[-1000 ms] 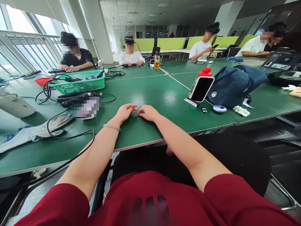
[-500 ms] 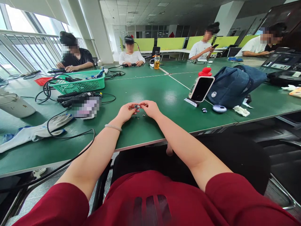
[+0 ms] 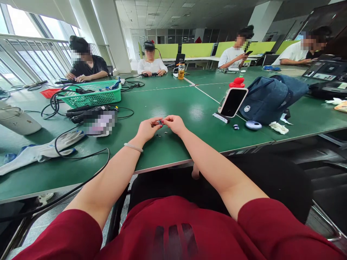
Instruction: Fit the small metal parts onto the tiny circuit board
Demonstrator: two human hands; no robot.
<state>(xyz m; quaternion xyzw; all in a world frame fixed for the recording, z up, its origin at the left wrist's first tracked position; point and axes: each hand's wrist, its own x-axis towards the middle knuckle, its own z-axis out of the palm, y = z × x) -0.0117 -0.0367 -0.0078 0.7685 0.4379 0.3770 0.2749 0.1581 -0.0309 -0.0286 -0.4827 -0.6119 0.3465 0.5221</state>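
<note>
Indoors, green table [image 3: 143,103], bright windows [image 3: 23,21]

Between your left hand [image 3: 148,129] and right hand [image 3: 175,124] you have one small part [image 3: 160,122], with at least two tiny bits [image 3: 166,132] below. There is one green basket [image 3: 108,97] left of them; one backpack [image 3: 267,97], one propped phone [image 3: 235,103], one lilac disc [image 3: 253,125] to their right; one bottle [image 3: 181,70], at least four people [image 3: 152,66] beyond.

Left forearm [image 3: 110,177] and right forearm [image 3: 208,162] extended forward, converging; left hand [image 3: 148,129] in thumb-and-finger pinch, right hand [image 3: 175,125] angled inward, fingertips [image 3: 165,122] just beside the left's
</note>
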